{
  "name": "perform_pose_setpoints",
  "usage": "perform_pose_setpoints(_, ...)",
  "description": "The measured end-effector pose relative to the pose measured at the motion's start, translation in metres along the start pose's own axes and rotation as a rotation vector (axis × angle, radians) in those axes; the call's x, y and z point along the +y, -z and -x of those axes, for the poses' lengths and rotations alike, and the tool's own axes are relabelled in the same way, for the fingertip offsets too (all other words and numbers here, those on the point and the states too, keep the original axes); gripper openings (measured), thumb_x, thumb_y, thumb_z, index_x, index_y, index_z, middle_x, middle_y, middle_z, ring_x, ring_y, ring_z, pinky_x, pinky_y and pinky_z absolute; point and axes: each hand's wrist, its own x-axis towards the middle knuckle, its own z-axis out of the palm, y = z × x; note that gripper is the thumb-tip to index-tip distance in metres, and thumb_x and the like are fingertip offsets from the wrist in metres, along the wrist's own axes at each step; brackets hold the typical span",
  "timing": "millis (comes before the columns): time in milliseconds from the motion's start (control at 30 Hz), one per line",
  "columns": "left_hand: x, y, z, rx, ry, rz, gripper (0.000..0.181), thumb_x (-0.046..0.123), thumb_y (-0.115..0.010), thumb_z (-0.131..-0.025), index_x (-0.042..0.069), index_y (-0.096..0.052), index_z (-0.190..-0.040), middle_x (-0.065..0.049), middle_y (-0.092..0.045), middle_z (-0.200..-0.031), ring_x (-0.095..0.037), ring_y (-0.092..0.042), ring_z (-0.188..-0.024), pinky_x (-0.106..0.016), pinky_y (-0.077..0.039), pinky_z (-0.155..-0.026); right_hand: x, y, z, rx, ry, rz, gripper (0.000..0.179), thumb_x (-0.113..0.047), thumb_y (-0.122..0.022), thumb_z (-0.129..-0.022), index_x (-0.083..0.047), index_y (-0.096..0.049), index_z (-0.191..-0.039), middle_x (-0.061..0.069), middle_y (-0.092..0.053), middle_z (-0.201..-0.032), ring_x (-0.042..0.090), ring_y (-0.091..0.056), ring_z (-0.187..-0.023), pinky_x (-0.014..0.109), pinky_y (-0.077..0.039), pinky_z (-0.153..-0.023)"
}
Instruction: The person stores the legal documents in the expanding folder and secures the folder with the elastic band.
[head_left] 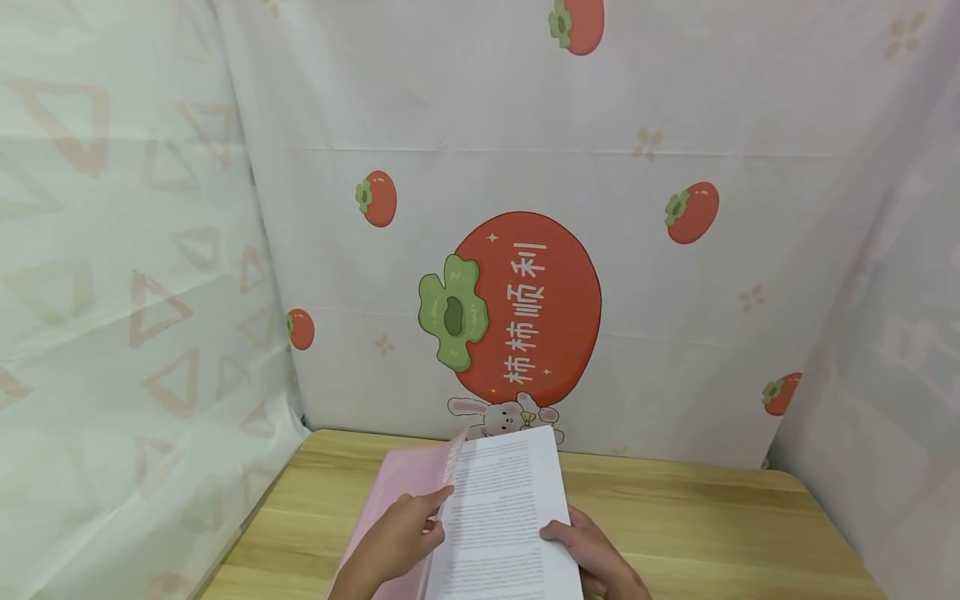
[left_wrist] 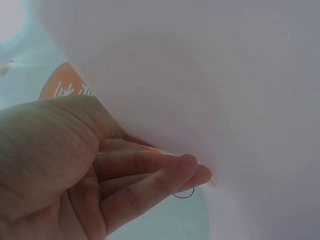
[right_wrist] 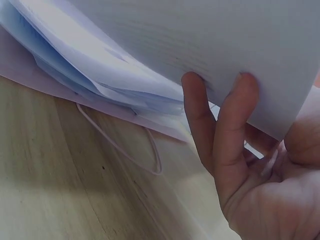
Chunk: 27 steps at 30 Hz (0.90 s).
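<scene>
My right hand [head_left: 596, 552] holds the right edge of white printed papers [head_left: 498, 508], thumb on the text side and fingers behind. In the right wrist view, the fingertips [right_wrist: 245, 95] press the papers' back. To the left is a pink folder [head_left: 405, 475], its tabbed edge rising beside the papers. My left hand [head_left: 405, 533] is over the folder, index finger stretched out to the papers' left edge and the other fingers loosely bent. The left wrist view shows these fingers [left_wrist: 145, 185] against a large pale sheet [left_wrist: 200, 75], which hides part of the hand.
The wooden table [head_left: 697, 525] lies beneath. An elastic cord [right_wrist: 120, 150] loops out from the folder's edge over the wood, below several bluish-white sheets [right_wrist: 75, 60]. A white cloth backdrop [head_left: 637, 292] with persimmon prints hangs behind, and more cloth hangs on both sides.
</scene>
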Motion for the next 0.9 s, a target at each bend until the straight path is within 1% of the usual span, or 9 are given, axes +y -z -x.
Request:
perform_pose_setpoints(267,0.003,0.000,0.000,0.000,0.005,-0.003,0.052,0.002,-0.065,-0.084,-0.006,-0.063,-0.136,-0.016,-0.074,-0.104,-0.012,-0.071,-0.084,-0.028,-0.057,-0.071,0.000,-0.011,0.002,0.011,0.007,-0.015,0.064,-0.004,-0.056,-0.093,0.015,-0.030,-0.149,0.018,-0.068,-0.116,0.031,-0.070,-0.098,0.042,-0.059,-0.080)
perform_pose_setpoints(400,0.002,0.000,0.000,0.003,0.006,-0.003,0.052,0.002,-0.065,-0.084,-0.005,-0.063,-0.136,-0.016,-0.074,-0.105,-0.012,-0.071,-0.084,-0.029,-0.057,-0.072,0.002,-0.016,0.003,0.008,0.001,-0.027,0.067,-0.003,-0.055,-0.093,0.013,-0.027,-0.152,0.019,-0.066,-0.121,0.031,-0.068,-0.102,0.043,-0.058,-0.083)
perform_pose_setpoints(567,0.002,0.000,0.000,0.002,0.004,-0.005,0.052,0.002,-0.066,-0.084,-0.005,-0.063,-0.135,-0.015,-0.074,-0.102,-0.012,-0.070,-0.084,-0.029,-0.057,-0.072,0.004,-0.020,0.004,0.017,-0.010,-0.028,0.066,-0.003,-0.055,-0.094,0.012,-0.028,-0.152,0.018,-0.066,-0.121,0.031,-0.068,-0.102,0.044,-0.058,-0.084)
perform_pose_setpoints(633,0.002,-0.001,0.000,0.002,0.002,-0.007,0.052,0.001,-0.066,-0.084,-0.006,-0.063,-0.135,-0.015,-0.075,-0.102,-0.011,-0.070,-0.084,-0.028,-0.057,-0.072,0.004,-0.021,0.004,0.027,-0.005,-0.009,0.066,-0.003,-0.055,-0.094,0.012,-0.028,-0.152,0.018,-0.067,-0.120,0.031,-0.069,-0.101,0.044,-0.058,-0.083)
perform_pose_setpoints(800,0.002,0.000,0.000,-0.003,0.018,-0.019,0.052,0.002,-0.066,-0.085,-0.005,-0.063,-0.136,-0.011,-0.075,-0.098,-0.011,-0.070,-0.084,-0.028,-0.057,-0.072,0.003,-0.025,0.004,0.038,0.011,0.045,0.064,-0.004,-0.055,-0.094,0.013,-0.031,-0.150,0.019,-0.067,-0.120,0.030,-0.069,-0.099,0.043,-0.059,-0.081)
perform_pose_setpoints(867,0.003,0.000,0.000,-0.007,0.024,-0.025,0.052,0.002,-0.067,-0.085,-0.004,-0.064,-0.136,-0.005,-0.073,-0.092,-0.010,-0.069,-0.083,-0.028,-0.057,-0.071,0.003,-0.027,0.003,0.033,0.016,0.045,0.063,-0.003,-0.054,-0.094,0.013,-0.032,-0.150,0.020,-0.066,-0.121,0.030,-0.069,-0.099,0.043,-0.059,-0.081)
perform_pose_setpoints(900,0.003,0.000,0.000,-0.007,0.023,-0.025,0.052,0.002,-0.067,-0.085,-0.003,-0.064,-0.136,-0.004,-0.073,-0.091,-0.010,-0.069,-0.083,-0.028,-0.057,-0.071,0.003,-0.029,0.003,0.029,0.014,0.031,0.063,-0.003,-0.054,-0.094,0.013,-0.031,-0.150,0.020,-0.066,-0.122,0.031,-0.069,-0.100,0.044,-0.059,-0.082)
